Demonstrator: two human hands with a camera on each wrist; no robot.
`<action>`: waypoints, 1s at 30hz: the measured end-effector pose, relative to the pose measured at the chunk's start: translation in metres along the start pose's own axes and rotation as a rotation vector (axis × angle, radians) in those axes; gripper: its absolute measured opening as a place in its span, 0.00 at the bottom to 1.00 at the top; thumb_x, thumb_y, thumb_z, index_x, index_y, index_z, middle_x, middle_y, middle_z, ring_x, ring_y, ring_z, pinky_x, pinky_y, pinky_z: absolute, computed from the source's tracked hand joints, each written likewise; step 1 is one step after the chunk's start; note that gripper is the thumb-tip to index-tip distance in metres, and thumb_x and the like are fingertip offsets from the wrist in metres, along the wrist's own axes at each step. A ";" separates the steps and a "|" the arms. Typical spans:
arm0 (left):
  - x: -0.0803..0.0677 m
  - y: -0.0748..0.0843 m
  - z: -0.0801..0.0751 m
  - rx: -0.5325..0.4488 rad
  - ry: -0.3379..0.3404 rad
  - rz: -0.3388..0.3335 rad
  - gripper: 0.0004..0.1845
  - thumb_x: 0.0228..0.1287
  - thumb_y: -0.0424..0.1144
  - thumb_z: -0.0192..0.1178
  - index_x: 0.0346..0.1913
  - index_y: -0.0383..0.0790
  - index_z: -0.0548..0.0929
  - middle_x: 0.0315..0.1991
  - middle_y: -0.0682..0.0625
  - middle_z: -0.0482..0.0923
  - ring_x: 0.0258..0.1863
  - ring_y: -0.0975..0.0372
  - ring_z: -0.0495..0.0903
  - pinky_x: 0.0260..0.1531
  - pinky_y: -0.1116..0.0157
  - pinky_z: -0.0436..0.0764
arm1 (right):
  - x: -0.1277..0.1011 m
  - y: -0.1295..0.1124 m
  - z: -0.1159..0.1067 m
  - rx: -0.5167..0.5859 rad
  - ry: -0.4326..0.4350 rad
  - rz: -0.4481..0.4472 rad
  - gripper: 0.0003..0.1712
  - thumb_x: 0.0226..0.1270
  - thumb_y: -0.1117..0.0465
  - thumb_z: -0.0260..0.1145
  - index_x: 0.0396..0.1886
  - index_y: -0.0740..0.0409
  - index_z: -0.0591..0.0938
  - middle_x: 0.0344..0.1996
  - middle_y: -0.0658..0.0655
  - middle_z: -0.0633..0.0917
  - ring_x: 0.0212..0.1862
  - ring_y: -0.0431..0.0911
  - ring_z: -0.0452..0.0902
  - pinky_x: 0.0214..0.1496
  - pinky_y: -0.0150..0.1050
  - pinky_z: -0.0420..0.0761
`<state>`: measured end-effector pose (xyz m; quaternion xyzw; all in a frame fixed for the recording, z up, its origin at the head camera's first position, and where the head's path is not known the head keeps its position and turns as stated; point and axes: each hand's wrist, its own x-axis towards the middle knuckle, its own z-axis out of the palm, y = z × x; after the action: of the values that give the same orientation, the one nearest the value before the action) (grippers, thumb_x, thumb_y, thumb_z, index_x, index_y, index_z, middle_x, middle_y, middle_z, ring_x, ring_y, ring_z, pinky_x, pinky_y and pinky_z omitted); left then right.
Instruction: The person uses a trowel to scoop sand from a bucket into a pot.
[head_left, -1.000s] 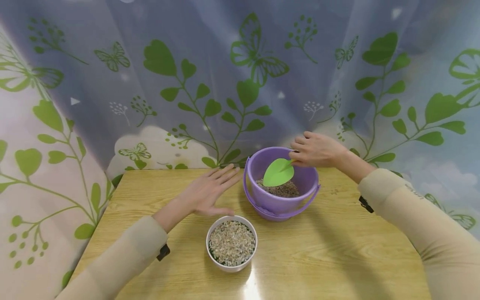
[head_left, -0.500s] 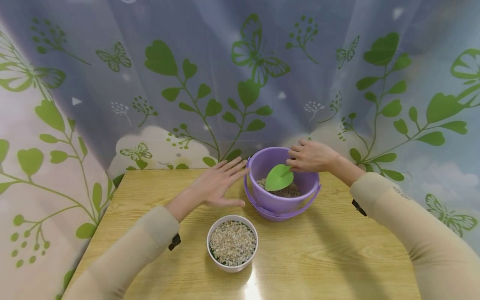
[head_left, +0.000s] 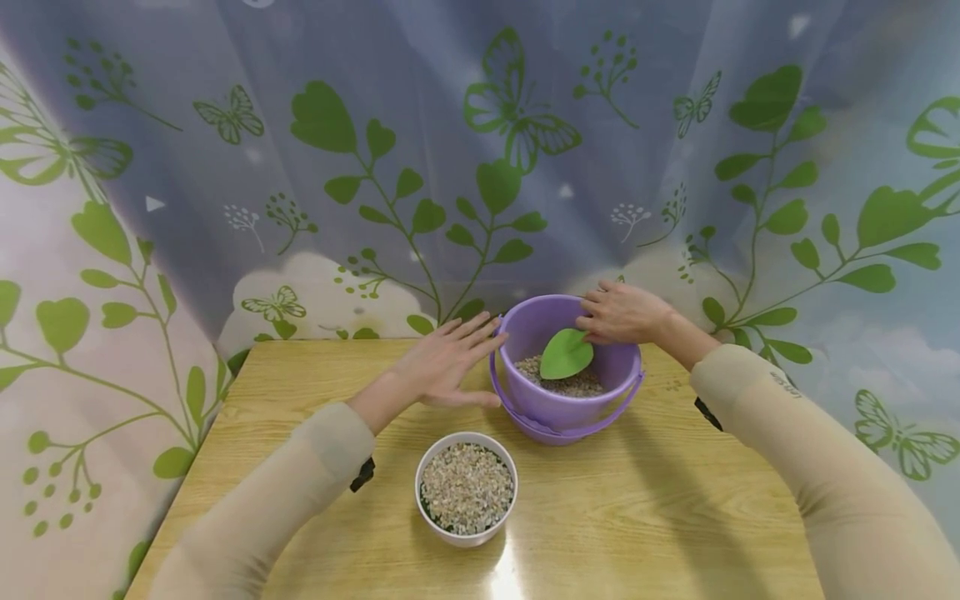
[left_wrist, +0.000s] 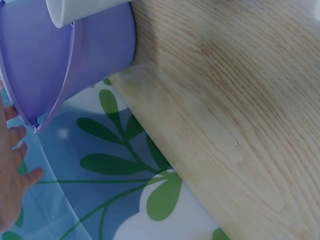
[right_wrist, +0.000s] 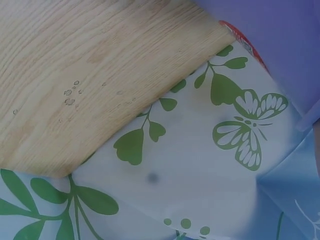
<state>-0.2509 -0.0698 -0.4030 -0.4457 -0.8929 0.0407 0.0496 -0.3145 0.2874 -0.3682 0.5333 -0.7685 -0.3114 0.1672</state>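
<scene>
Sitting toward the back of the wooden table [head_left: 675,500], the purple plastic bucket [head_left: 570,408] holds a low layer of brownish grit mixed with pale gravel, well below its rim, and its handle hangs folded down around the front wall. Inside it, a green leaf-shaped scoop [head_left: 566,353] rests with its blade tilted over the grit, tip pointing down and to the left; the blade is flat, smooth and bright green, with a short stem-like handle running up to the right. The right hand [head_left: 621,312] is curled over the bucket's far right rim and pinches that short handle between thumb and fingers. The left hand [head_left: 450,367] lies spread, fingers straight and together, palm turned toward the bucket's left wall; its fingertips are at the wall, though actual contact cannot be told from the head view, and the left wrist view shows the fingers just beside the purple side. Nearer the person, just in front of the bucket and apart from it, a white round pot [head_left: 465,487] is filled almost to the brim with pale mixed gravel
</scene>
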 end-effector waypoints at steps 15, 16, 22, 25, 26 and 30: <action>0.004 0.001 0.002 -0.006 0.003 -0.005 0.57 0.68 0.78 0.49 0.86 0.43 0.50 0.88 0.44 0.43 0.87 0.46 0.49 0.85 0.44 0.58 | 0.008 0.004 0.000 0.035 -0.064 0.001 0.28 0.71 0.32 0.64 0.43 0.52 0.83 0.42 0.56 0.87 0.47 0.52 0.82 0.58 0.50 0.83; 0.004 0.001 0.001 -0.004 0.002 -0.005 0.57 0.68 0.78 0.49 0.86 0.43 0.51 0.88 0.44 0.43 0.87 0.46 0.49 0.85 0.44 0.57 | 0.009 0.005 -0.001 0.029 -0.065 -0.001 0.28 0.71 0.32 0.64 0.43 0.52 0.83 0.42 0.56 0.87 0.48 0.52 0.82 0.58 0.50 0.84; 0.007 0.002 0.000 0.004 -0.003 -0.014 0.56 0.68 0.79 0.47 0.86 0.43 0.52 0.88 0.44 0.43 0.88 0.47 0.48 0.85 0.45 0.57 | 0.016 0.013 0.000 -0.002 -0.035 -0.011 0.27 0.71 0.32 0.64 0.43 0.52 0.83 0.41 0.56 0.86 0.48 0.52 0.82 0.56 0.49 0.82; 0.009 0.003 -0.002 0.004 -0.008 -0.018 0.56 0.68 0.80 0.46 0.86 0.44 0.52 0.88 0.45 0.44 0.88 0.48 0.48 0.85 0.45 0.57 | 0.019 0.016 0.000 -0.010 -0.027 -0.018 0.27 0.71 0.33 0.64 0.42 0.53 0.83 0.41 0.57 0.87 0.48 0.53 0.82 0.55 0.49 0.81; 0.010 0.003 -0.002 0.005 -0.008 -0.018 0.56 0.68 0.80 0.46 0.86 0.44 0.53 0.88 0.44 0.44 0.88 0.48 0.48 0.85 0.45 0.58 | 0.020 0.017 0.000 -0.016 -0.028 -0.020 0.28 0.71 0.32 0.64 0.42 0.53 0.83 0.41 0.57 0.87 0.48 0.53 0.82 0.55 0.49 0.81; 0.010 0.003 -0.002 0.003 -0.013 -0.026 0.56 0.69 0.80 0.46 0.86 0.43 0.53 0.88 0.44 0.45 0.88 0.49 0.47 0.85 0.45 0.57 | 0.025 0.020 -0.002 -0.043 -0.037 -0.028 0.29 0.71 0.31 0.64 0.42 0.53 0.83 0.42 0.57 0.87 0.47 0.52 0.81 0.53 0.47 0.80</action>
<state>-0.2547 -0.0597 -0.4008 -0.4336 -0.8989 0.0445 0.0450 -0.3371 0.2683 -0.3553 0.5344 -0.7571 -0.3399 0.1602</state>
